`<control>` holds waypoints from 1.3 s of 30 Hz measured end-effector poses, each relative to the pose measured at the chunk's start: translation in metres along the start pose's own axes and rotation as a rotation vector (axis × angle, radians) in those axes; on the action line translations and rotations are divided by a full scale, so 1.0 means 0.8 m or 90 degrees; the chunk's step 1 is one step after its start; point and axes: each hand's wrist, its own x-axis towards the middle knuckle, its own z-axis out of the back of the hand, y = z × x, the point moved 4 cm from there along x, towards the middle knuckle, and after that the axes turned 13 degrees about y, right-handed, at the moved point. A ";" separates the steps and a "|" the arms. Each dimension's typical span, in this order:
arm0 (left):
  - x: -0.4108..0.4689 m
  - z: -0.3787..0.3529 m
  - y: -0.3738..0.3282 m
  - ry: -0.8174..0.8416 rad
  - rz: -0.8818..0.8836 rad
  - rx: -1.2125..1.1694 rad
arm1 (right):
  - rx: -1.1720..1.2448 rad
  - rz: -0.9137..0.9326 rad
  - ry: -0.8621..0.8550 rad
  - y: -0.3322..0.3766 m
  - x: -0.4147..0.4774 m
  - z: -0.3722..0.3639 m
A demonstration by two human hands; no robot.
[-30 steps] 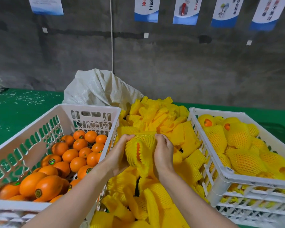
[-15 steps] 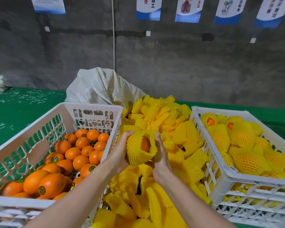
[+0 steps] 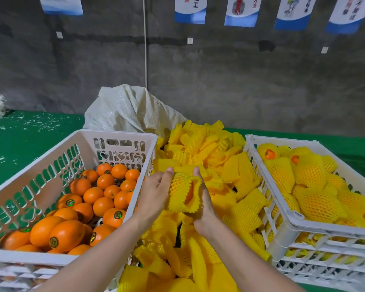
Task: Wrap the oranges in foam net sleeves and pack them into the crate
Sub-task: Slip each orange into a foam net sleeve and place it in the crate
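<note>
Both hands meet over the middle of the desk (image 3: 30, 133), above the heap of loose sleeves (image 3: 209, 144). Left hand (image 3: 156, 192) curls round the left flank of a foam net sleeve (image 3: 180, 192). Right hand (image 3: 204, 203) cups it from the right and beneath, one fingertip showing at the far end. Inside, the orange (image 3: 189, 194) shows only as a thin sliver through the near mouth, so the sleeve looks nearly drawn over. Judgement: the step in hand is seating the fruit. To do it well, stretch the mesh evenly with both hands, draw it until the orange sits midway along the tube, and let the frilled ends close over both poles. A lopsided pull would likely leave one end bare. Grip light, since the foam looks easily crushed. Sleeve: bright yellow, diamond-lattice foam, flat when empty, bulging round when filled, scalloped at the cut edge. Bare oranges (image 3: 102, 205), glossy and smooth-skinned, several with a round dark sticker, lie in the white slotted crate (image 3: 118, 134) toward the desk's left edge. Packing crate (image 3: 282, 140) toward the right edge, white plastic lattice, stacked on another, is heaped near its rim with wrapped oranges (image 3: 312, 171), two showing orange at open ends. Pale woven sack (image 3: 126, 110) slumps behind the heap toward the far edge. Desk cover green, strewn with pale shreds at far left.
</note>
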 end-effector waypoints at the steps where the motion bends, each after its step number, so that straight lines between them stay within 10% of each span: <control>1: 0.002 0.001 0.001 -0.005 0.017 -0.042 | 0.024 0.008 0.004 0.001 -0.001 0.000; 14: 0.002 0.002 -0.003 0.033 0.002 -0.028 | 0.052 0.096 0.038 -0.002 0.001 -0.001; 22: -0.008 -0.021 0.015 0.371 0.377 -0.380 | -0.419 0.252 -0.081 0.039 -0.021 0.006; 34: -0.005 -0.019 0.026 0.344 0.415 -0.365 | -0.759 0.356 -0.041 0.051 -0.028 0.003; 39: 0.007 -0.011 0.029 0.247 0.328 -0.311 | -0.588 0.341 -0.076 0.031 -0.031 0.019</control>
